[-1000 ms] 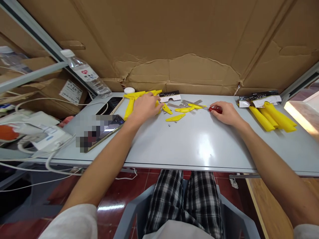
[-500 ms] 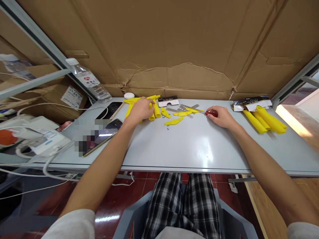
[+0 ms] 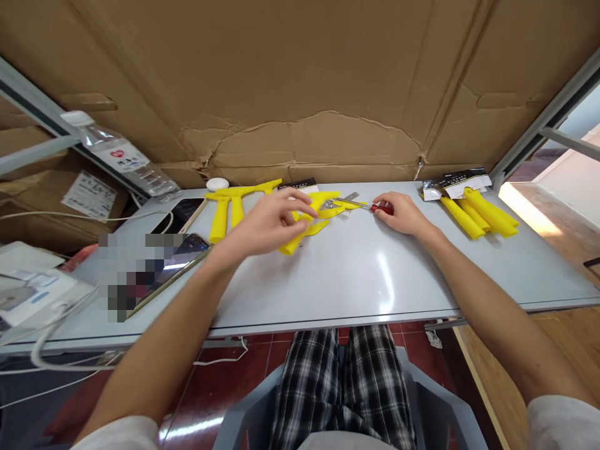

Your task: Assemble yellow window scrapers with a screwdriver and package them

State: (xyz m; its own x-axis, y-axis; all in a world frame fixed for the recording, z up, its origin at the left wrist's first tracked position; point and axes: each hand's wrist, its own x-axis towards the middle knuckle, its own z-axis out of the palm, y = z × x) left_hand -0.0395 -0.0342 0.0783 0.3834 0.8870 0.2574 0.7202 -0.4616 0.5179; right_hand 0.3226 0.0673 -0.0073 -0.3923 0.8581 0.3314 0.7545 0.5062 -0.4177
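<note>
A yellow plastic T-shaped handle point(image 3: 293, 242) slants away rightward behind the part-curled fingers of the nearer left hand point(image 3: 269, 225), whose grip I cannot tell, while the right hand point(image 3: 400, 214) pinches a red-handled, steel-shafted screwdriver point(image 3: 382, 209) pointing leftward toward it.

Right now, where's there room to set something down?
Widest: the tabletop between the left forearm and right forearm, short of the yellow pieces. Another: right of the right forearm, in front of the packaged yellow handles. Crowded: back middle, and left end around the phones.
</note>
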